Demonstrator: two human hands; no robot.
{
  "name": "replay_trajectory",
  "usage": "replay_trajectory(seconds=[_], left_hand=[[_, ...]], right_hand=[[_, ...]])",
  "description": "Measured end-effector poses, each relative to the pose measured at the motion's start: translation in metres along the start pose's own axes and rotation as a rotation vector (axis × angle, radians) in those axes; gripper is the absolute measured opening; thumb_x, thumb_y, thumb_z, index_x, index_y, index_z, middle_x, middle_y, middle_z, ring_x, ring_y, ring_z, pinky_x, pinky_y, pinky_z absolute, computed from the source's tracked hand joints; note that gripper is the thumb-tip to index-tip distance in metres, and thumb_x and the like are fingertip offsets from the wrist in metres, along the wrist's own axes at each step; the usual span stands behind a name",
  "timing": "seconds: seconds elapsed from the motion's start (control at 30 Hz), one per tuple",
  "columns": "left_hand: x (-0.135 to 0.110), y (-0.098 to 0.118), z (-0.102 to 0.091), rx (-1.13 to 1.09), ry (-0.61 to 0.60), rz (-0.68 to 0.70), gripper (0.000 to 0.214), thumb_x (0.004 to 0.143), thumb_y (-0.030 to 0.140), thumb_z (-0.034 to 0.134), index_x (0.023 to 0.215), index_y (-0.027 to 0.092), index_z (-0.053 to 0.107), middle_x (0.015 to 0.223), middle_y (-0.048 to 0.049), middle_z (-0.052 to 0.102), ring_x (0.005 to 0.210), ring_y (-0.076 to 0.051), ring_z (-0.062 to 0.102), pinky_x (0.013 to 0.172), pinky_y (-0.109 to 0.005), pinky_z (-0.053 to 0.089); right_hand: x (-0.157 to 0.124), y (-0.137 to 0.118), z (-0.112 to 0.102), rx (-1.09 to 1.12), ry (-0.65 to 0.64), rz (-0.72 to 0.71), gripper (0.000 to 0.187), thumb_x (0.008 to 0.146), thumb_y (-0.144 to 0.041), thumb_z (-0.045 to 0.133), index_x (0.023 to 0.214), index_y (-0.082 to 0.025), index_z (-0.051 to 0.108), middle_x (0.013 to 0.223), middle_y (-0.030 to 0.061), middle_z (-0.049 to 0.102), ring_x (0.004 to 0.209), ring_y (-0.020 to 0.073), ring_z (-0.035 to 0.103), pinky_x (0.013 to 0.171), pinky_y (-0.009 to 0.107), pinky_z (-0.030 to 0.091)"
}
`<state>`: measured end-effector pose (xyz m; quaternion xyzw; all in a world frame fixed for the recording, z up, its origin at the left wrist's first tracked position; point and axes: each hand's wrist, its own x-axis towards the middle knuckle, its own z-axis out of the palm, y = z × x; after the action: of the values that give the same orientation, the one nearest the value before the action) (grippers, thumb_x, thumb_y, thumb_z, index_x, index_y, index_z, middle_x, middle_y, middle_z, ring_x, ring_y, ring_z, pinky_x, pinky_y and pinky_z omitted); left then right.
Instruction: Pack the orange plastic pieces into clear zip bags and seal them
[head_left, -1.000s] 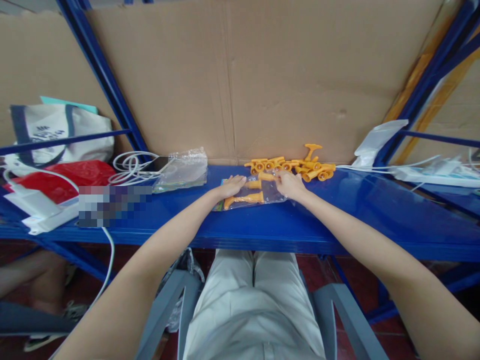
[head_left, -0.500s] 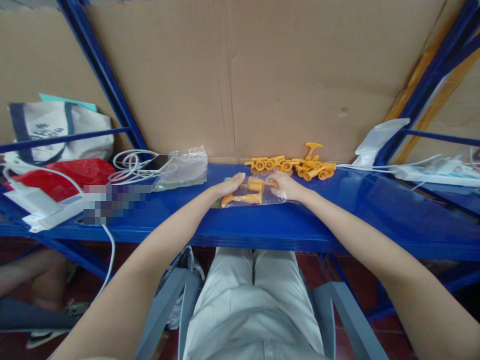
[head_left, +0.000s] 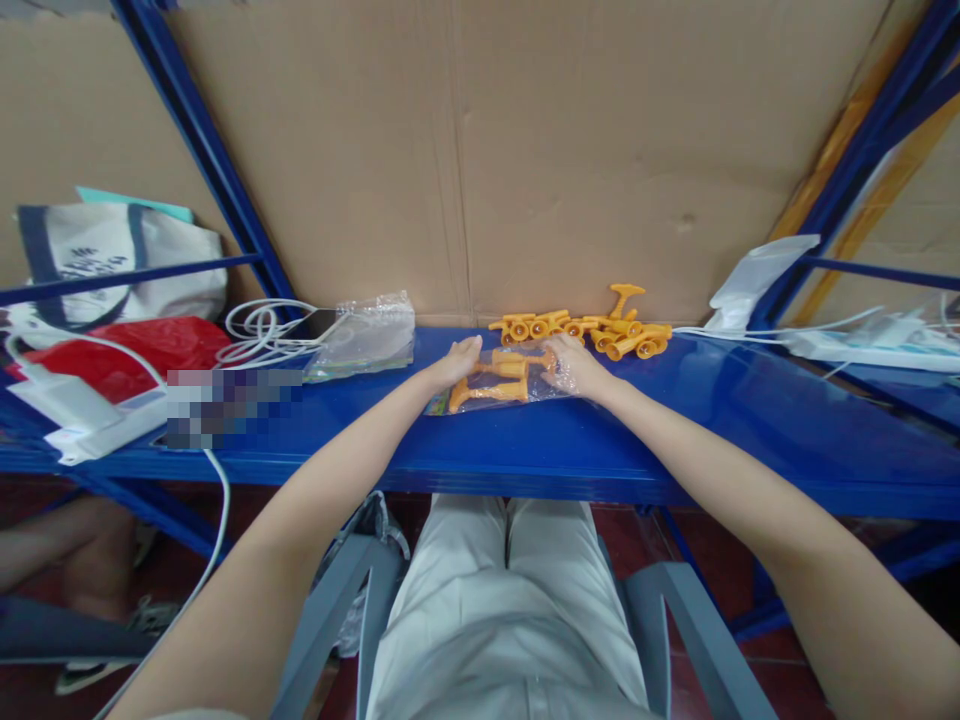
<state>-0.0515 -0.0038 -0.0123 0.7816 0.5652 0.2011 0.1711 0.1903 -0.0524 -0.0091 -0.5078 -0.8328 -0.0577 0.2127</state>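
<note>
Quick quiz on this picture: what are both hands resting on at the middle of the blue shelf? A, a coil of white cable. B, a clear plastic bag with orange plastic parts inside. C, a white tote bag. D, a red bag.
B: the left hand and right hand press the two ends of a clear plastic bag lying on the blue shelf, with orange parts showing through it.

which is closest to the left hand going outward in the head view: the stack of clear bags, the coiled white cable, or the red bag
From the left hand:
1. Stack of clear bags, just to its left on the blue shelf.
2. Coiled white cable, farther left, beside the bags.
3. Red bag, farthest, near the shelf's left end.
</note>
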Motion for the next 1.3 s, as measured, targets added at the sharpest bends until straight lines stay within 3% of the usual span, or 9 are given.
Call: replay_trajectory(seconds=[0.1,0.17,0.27,0.4,0.67,0.87,1.07,1.17,1.3], left_hand=[[-0.004,0.002,0.003,-0.049,-0.029,-0.087,0.085,0.094,0.067,0.002,0.16,0.014,0.016,0.165,-0.0141,0.019,0.153,-0.028,0.016,0.122,-0.046,0.019],[-0.006,0.004,0.005,-0.054,-0.019,-0.074,0.087,0.092,0.071,0.002,0.16,0.019,0.013,0.164,-0.0124,0.022,0.152,-0.027,0.021,0.121,-0.047,0.019],[-0.006,0.005,0.006,-0.036,-0.007,-0.045,0.087,0.092,0.071,-0.003,0.16,0.02,0.017,0.164,-0.0088,0.025,0.152,-0.024,0.024,0.121,-0.04,0.024],[-0.006,0.006,0.002,-0.057,0.009,-0.062,0.078,0.098,0.059,-0.003,0.159,0.015,0.019,0.165,-0.007,0.023,0.152,-0.019,0.022,0.119,-0.028,0.027],[-0.005,0.007,0.0,-0.316,0.056,-0.09,0.069,0.102,0.044,0.006,0.157,0.006,0.023,0.165,-0.0095,0.023,0.153,-0.016,0.016,0.122,-0.025,0.016],[0.002,0.003,0.001,-0.328,0.048,-0.103,0.07,0.102,0.042,0.001,0.156,0.005,0.025,0.165,-0.0104,0.022,0.152,-0.017,0.022,0.12,-0.026,0.022],[0.004,-0.002,0.001,-0.183,0.045,-0.078,0.07,0.102,0.041,-0.003,0.156,0.009,0.028,0.163,-0.0081,0.027,0.15,-0.016,0.026,0.118,-0.024,0.028],[0.003,-0.003,0.001,-0.093,0.054,-0.031,0.07,0.102,0.043,-0.001,0.156,0.01,0.029,0.163,-0.007,0.028,0.151,-0.017,0.024,0.12,-0.027,0.025],[0.002,-0.004,0.002,-0.053,0.053,0.004,0.072,0.101,0.045,-0.003,0.156,0.01,0.029,0.162,-0.0068,0.027,0.151,-0.017,0.024,0.12,-0.027,0.025]], right_hand=[[-0.004,-0.012,-0.008,-0.079,-0.071,0.195,0.051,0.088,-0.028,0.059,0.132,-0.003,0.052,0.126,0.0256,0.062,0.12,0.0332,0.058,0.099,0.041,0.045],[-0.005,-0.016,-0.01,-0.066,-0.134,0.24,0.048,0.091,-0.028,0.058,0.133,-0.005,0.051,0.12,0.0233,0.066,0.112,0.0307,0.064,0.092,0.036,0.048],[-0.004,-0.012,-0.007,-0.014,-0.138,0.193,0.041,0.09,-0.025,0.059,0.126,-0.007,0.054,0.114,0.0195,0.07,0.104,0.0271,0.067,0.086,0.032,0.048],[0.0,0.002,0.003,0.133,-0.051,0.049,0.036,0.083,-0.02,0.062,0.117,-0.009,0.058,0.109,0.0146,0.07,0.098,0.0244,0.066,0.085,0.032,0.049],[0.006,0.023,0.022,0.424,0.075,0.001,0.024,0.075,-0.017,0.066,0.098,-0.016,0.06,0.089,0.005,0.066,0.082,0.0192,0.063,0.08,0.033,0.05],[0.005,0.012,0.021,0.648,0.078,0.209,0.025,0.071,-0.014,0.073,0.089,-0.017,0.056,0.074,-0.0034,0.059,0.064,0.0114,0.058,0.066,0.026,0.048],[0.0,-0.01,0.009,0.912,-0.005,0.448,0.021,0.083,-0.014,0.067,0.08,-0.02,0.047,0.062,-0.0068,0.06,0.033,0.0035,0.039,0.035,0.017,0.03],[0.0,-0.02,0.003,1.017,-0.04,0.513,0.025,0.084,-0.012,0.068,0.074,-0.019,0.046,0.058,-0.004,0.063,0.031,0.0044,0.042,0.031,0.016,0.028],[0.0,-0.031,-0.002,1.132,-0.043,0.58,0.028,0.083,-0.009,0.068,0.068,-0.018,0.047,0.055,-0.0026,0.062,0.033,0.0059,0.046,0.033,0.017,0.035]])
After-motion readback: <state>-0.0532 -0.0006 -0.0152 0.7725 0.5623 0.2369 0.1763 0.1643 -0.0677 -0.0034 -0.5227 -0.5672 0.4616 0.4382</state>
